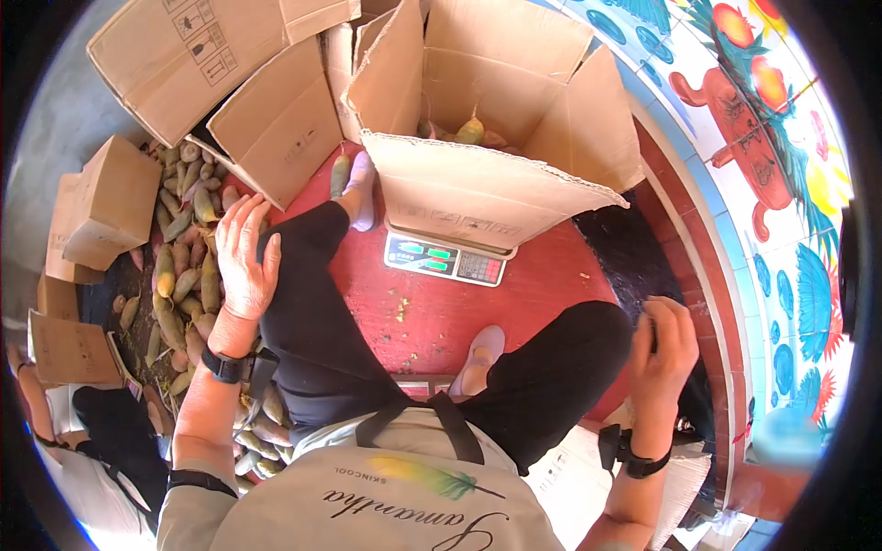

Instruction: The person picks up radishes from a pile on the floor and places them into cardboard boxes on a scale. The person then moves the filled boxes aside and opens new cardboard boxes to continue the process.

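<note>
My left hand [246, 262] is open, with its fingers stretched out and nothing in it. It is above the edge of a pile of long greenish and pinkish radishes [167, 275], beside my left knee. My right hand [666, 344] is raised beside my right knee, fingers loosely bent with a gap at the thumb and no object visible in them. Ahead of me an open cardboard box [487, 197] rests on a digital scale [443, 259] with lit green displays. Inside it lie a few radishes [470, 131], partly hidden by the front flap.
A single radish [340, 174] lies beside my left foot. More cardboard boxes [110, 202] stand at the left, and a large one [197, 64] at the back left. Another person [101, 459] sits at the lower left. A painted tile wall [763, 165] runs along the right.
</note>
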A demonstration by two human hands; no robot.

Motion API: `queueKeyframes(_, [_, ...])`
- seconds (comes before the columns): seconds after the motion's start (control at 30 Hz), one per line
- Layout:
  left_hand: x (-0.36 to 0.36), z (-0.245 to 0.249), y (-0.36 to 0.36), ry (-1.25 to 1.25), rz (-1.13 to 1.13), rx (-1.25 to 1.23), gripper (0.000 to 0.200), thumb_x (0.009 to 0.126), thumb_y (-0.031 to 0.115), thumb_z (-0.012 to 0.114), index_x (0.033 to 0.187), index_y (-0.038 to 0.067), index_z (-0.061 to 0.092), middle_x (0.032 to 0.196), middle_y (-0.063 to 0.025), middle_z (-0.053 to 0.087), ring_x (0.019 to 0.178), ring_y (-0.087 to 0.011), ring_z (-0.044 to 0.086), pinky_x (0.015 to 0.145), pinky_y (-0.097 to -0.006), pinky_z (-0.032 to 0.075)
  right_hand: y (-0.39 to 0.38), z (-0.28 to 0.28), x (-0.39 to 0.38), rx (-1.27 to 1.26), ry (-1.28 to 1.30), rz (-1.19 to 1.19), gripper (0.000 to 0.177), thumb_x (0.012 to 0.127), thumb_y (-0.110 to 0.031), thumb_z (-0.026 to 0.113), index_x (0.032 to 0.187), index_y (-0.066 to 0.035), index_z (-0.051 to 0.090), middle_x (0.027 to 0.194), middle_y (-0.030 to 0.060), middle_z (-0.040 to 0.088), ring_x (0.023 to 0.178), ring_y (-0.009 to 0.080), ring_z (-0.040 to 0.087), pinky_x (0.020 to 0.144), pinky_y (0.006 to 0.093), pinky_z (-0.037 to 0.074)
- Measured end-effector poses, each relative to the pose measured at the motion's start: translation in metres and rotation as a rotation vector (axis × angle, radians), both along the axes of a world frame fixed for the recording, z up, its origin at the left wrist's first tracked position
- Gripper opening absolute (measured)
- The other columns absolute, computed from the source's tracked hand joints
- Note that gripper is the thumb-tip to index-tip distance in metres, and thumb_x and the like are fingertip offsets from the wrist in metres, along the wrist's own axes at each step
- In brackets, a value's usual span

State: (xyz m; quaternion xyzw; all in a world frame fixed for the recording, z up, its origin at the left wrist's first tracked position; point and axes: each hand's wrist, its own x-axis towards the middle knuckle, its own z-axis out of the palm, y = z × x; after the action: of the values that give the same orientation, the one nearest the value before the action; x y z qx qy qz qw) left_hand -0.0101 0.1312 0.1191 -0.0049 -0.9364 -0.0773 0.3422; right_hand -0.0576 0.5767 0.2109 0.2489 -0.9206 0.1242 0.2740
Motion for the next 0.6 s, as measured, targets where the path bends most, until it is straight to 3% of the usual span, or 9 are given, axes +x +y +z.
queueKeyframes(0.17, [-0.012,-0.014,-0.002,-0.03,-0.008,0.004,0.042,0.076,0.009,0.059,0.117,0.002,0.05,0.118,-0.0142,0.051,0.114,-0.032,0.044,0.098,-0.0429,0.032,0.092,-0.008,0.014,0.176,-0.08,-0.421,0.009,0.079,-0.001,0.057,0.087,-0.001,0.057,0.088,0.0139,0.059,0.079,0.0329,0.059,0.067,0.0384,0.047])
queueKeyframes(0.3, [-0.016,-0.028,0.002,-0.087,-0.06,0.019,0.043,0.076,0.008,0.058,0.118,0.001,0.05,0.118,-0.0154,0.051,0.114,-0.033,0.045,0.099,-0.0435,0.032,0.191,-0.014,0.049,0.325,-0.183,-0.768,0.009,0.079,-0.011,0.057,0.087,-0.006,0.057,0.084,0.0136,0.057,0.079,0.034,0.057,0.066,0.0425,0.046])
queueKeyframes(0.53, [-0.025,-0.035,0.002,-0.09,-0.086,-0.031,0.04,0.085,0.013,0.052,0.123,0.0,0.046,0.122,-0.0144,0.049,0.117,-0.0328,0.042,0.1,-0.0432,0.03,0.287,-0.01,0.139,0.486,-0.47,-1.446,0.03,0.079,-0.031,0.06,0.095,-0.006,0.058,0.095,0.0176,0.059,0.092,0.0323,0.059,0.077,0.0434,0.048])
queueKeyframes(0.57, [-0.026,-0.036,0.002,-0.094,-0.088,-0.038,0.04,0.085,0.014,0.052,0.123,0.0,0.046,0.122,-0.014,0.049,0.117,-0.0327,0.042,0.1,-0.0432,0.03,0.296,-0.014,0.151,0.449,-0.572,-1.485,0.039,0.081,-0.039,0.057,0.096,-0.003,0.058,0.099,0.0207,0.06,0.097,0.0328,0.058,0.079,0.0444,0.047])
queueKeyframes(0.6, [-0.026,-0.036,0.003,-0.086,-0.084,-0.041,0.04,0.086,0.016,0.052,0.122,0.0,0.047,0.122,-0.0135,0.05,0.118,-0.0325,0.042,0.1,-0.0431,0.03,0.314,-0.028,0.17,0.419,-0.573,-1.387,0.046,0.082,-0.042,0.056,0.099,0.002,0.058,0.093,0.0233,0.06,0.09,0.0353,0.06,0.076,0.0454,0.048])
